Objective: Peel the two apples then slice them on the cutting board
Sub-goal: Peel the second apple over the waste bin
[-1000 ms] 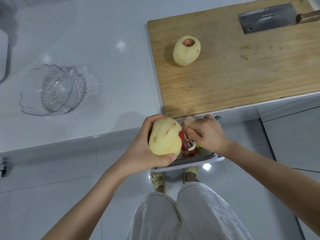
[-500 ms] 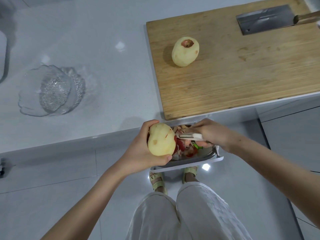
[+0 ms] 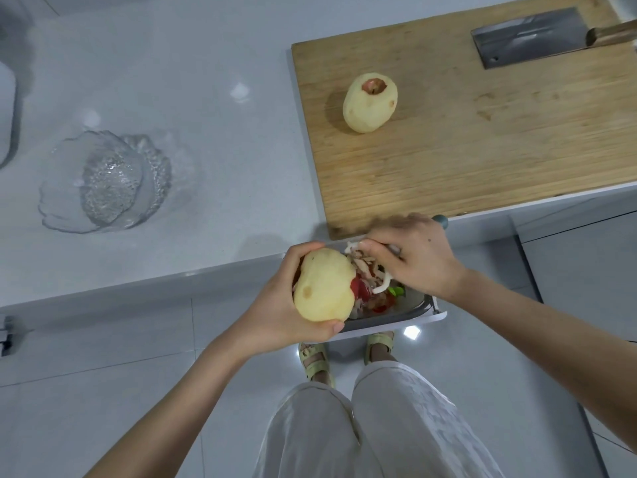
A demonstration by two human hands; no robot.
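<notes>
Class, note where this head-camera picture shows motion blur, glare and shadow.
Head view: the right hand is smeared by motion at its knuckles, while the held apple in the left hand is sharp; glare spots dot the counter; the other apple on the cutting board throws a shadow leftward.

1. One view only, worn on the head, looking steeply down and slightly forward.
2. It's wide-angle: the counter (image 3: 172, 236) fills the upper half, with the cutting board (image 3: 482, 150) at upper right.
3. It's close in: the left hand (image 3: 275, 315) and right hand (image 3: 420, 260) sit mid-frame, just off the counter's front edge.
4. The bottom of the frame takes in the person's legs (image 3: 344, 426) and the floor (image 3: 103, 391).
</notes>
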